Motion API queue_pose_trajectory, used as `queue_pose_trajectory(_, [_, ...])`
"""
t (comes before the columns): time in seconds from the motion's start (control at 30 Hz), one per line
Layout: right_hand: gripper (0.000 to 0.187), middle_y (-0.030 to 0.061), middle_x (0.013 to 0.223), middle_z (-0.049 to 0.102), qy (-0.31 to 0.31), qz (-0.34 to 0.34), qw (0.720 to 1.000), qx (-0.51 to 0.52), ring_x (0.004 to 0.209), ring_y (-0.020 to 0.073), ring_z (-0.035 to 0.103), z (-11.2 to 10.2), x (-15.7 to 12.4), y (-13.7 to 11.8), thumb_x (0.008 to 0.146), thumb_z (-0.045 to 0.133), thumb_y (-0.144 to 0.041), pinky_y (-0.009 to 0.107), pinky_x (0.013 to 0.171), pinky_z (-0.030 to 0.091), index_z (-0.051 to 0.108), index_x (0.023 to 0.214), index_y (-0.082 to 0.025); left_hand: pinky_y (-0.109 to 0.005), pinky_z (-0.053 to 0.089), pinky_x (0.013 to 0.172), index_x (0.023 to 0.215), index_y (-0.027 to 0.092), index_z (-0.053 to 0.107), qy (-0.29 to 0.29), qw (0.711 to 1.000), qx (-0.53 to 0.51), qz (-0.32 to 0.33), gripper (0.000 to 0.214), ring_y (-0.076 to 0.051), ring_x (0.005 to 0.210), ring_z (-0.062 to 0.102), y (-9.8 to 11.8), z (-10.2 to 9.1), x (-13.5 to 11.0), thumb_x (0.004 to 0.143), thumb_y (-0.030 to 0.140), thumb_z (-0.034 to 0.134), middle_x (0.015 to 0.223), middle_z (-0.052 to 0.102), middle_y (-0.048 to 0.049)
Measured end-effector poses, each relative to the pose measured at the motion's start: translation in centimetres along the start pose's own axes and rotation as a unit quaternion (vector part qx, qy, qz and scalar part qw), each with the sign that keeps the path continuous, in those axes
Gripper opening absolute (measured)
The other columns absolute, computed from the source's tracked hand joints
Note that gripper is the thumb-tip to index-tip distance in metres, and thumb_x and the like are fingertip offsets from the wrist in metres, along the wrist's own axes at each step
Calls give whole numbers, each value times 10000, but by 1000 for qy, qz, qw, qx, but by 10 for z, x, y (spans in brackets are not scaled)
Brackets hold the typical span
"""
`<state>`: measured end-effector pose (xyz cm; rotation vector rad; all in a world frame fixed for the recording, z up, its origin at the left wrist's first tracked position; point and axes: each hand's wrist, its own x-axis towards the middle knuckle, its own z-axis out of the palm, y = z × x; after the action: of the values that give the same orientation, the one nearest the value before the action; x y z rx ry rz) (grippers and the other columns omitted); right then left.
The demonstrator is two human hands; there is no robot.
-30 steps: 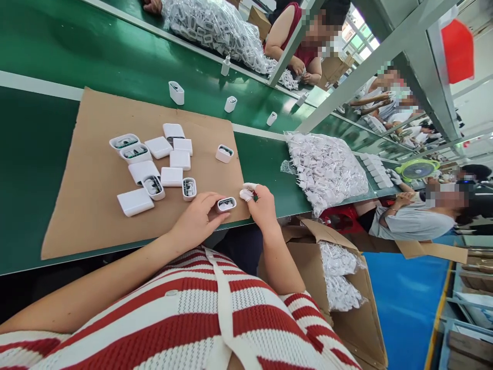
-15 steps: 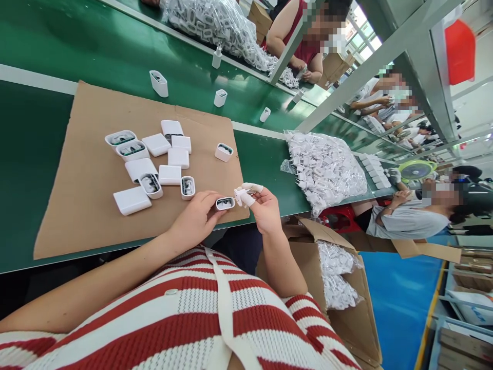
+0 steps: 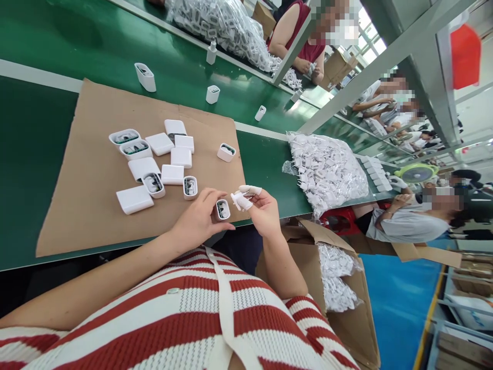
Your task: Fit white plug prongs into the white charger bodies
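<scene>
My left hand (image 3: 198,220) grips a small white charger shell (image 3: 222,209) with its open end turned toward my right hand. My right hand (image 3: 262,210), with white finger cots on thumb and forefinger, pinches a small white plug piece (image 3: 236,199) right beside the shell's opening. Both hands hover over the near edge of a brown cardboard sheet (image 3: 92,216). On that sheet, left of my hands, lies a cluster of several white shells (image 3: 154,162), some open side up, and one shell (image 3: 225,152) lies apart.
A clear bag of white plug pieces (image 3: 327,169) lies on the green belt (image 3: 46,41) to the right. An open carton (image 3: 346,293) with more bags stands below it. Three shells (image 3: 145,77) ride the far belt. Other people sit across and down the line.
My left hand has turned the shell so its opening faces right. My right hand has lifted off the cardboard's edge and brought the plug piece close to the shell. The belt's shells drifted left.
</scene>
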<state>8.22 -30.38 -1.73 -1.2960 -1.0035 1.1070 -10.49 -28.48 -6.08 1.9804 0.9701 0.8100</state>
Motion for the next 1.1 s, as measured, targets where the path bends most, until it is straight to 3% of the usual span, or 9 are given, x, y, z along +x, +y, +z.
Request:
queue_pose_trajectory(0.13, [378,27,873,761,0,2,1000,-21,729,169,666,0,-1,2,658,895,-431,342,696,590,754,946,-231,-340,546,827,1444,217,464,-41,998,-28,34,640,-201,938,614,1,-4,-2,866,339,708,1312,582,-98])
queue_pose_trajectory(0.27, [309,37,945,758,-6,-55,994,-92,818,191,681,-3,-8,3,780,825,-398,370,781,592,757,1042,-250,-332,515,751,1181,188,590,-11,1000,-14,-8,354,-177,786,584,3,-3,-2,892,368,691,1037,627,-49])
queue_pose_trajectory(0.37, [247,49,1025,745,-14,-163,958,-237,912,204,666,-6,-14,0,892,713,-320,388,890,563,754,1134,-287,-331,505,697,1092,187,585,29,998,-8,-47,453,-160,721,554,4,-3,-1,810,483,781,1055,603,-48])
queue_pose_trajectory(0.43, [285,56,1039,738,-33,-212,927,-309,952,216,656,-7,-18,-3,932,646,-276,395,916,551,734,1202,-301,-320,508,675,1197,200,580,16,999,-34,-36,526,-141,689,534,4,-5,-1,808,491,780,1140,598,-64])
queue_pose_trajectory(0.53, [339,63,1052,737,-59,-240,905,-346,974,223,660,-6,-21,-4,954,607,-240,388,907,554,692,1276,-303,-290,475,630,1210,206,616,-27,998,-60,-15,362,-132,654,517,2,-8,-1,911,405,665,1031,623,-46])
queue_pose_trajectory(0.63, [299,70,1062,742,-82,-277,884,-367,991,226,661,-3,-19,-2,964,589,-214,379,895,554,700,1232,-286,-278,433,617,1073,185,654,-20,998,-51,-13,200,-137,656,516,3,-9,-1,943,329,608,870,600,-18])
queue_pose_trajectory(0.87, [255,68,915,723,-152,-299,837,-432,956,232,634,1,-11,-1,936,515,-115,370,851,540,718,1017,-247,-285,422,653,919,177,644,0,998,-54,-16,141,-149,696,517,6,-7,-1,927,316,619,816,575,-8])
queue_pose_trajectory(1.0, [258,69,903,715,-177,-309,825,-438,888,223,613,-1,-8,-2,906,499,-85,353,789,529,703,971,-229,-289,426,657,881,177,642,3,998,-56,-29,171,-157,710,525,5,-7,-1,917,344,628,824,588,-16])
queue_pose_trajectory(1.1, [264,63,889,715,-194,-306,832,-421,869,218,616,-4,-4,-3,892,499,-87,353,790,532,703,975,-231,-288,435,660,899,180,661,-1,998,-61,-29,162,-156,714,536,4,-7,0,915,338,630,847,610,-20])
